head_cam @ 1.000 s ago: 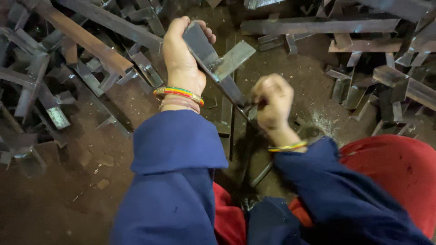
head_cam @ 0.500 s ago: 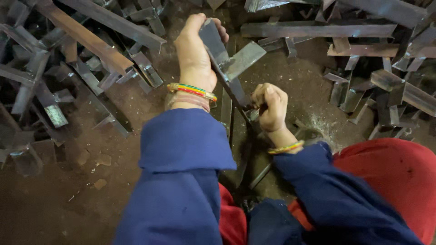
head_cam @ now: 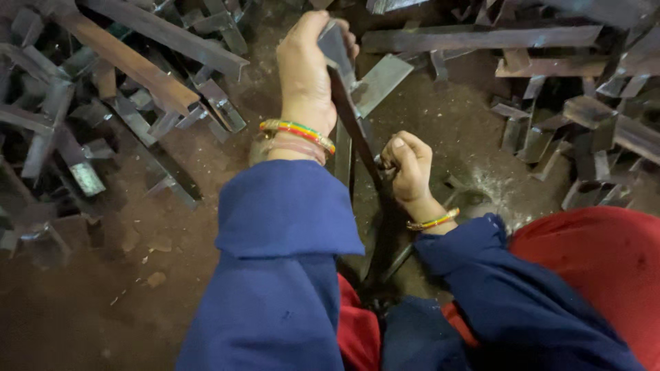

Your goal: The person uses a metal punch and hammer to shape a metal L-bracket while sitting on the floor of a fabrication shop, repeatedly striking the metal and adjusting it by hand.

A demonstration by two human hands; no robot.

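Raised higher, left hand (head_cam: 306,72) grips angle iron (head_cam: 347,103); fingers (head_cam: 347,41) wrap its top

Lower end of metal strip (head_cam: 350,117) hidden between sleeves (head_cam: 289,227).

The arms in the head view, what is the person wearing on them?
Both arms have loose dark blue sleeves ending at the wrist. The left hand has a striped red, yellow and green bangle plus a paler one beside it; the right hand has one thin similar bangle. No gloves.
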